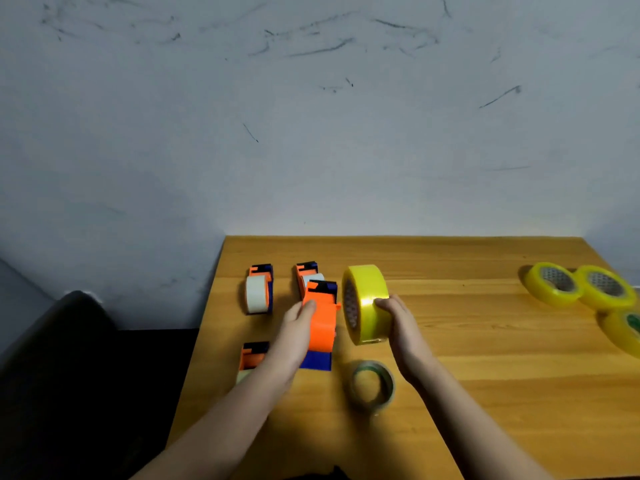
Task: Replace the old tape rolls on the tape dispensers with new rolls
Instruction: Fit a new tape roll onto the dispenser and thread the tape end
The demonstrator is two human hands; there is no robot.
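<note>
Over the wooden tabletop (pixel 485 341), I am watching two hands working. The left hand (pixel 294 332) is gripping an orange-and-blue plastic tape dispenser (pixel 320 323); the right hand's (pixel 398 323) fingers (pixel 381 303) are curling round a full yellow tape roll (pixel 365 303).

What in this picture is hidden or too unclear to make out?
Head view, all of it:
- near-left dispenser: its roll, covered by the left hand's forearm.
- third spare yellow roll: cut off by the right edge.
- orange dispenser: its spindle side, turned away.
- right hand: fingers behind the big yellow roll.
</note>
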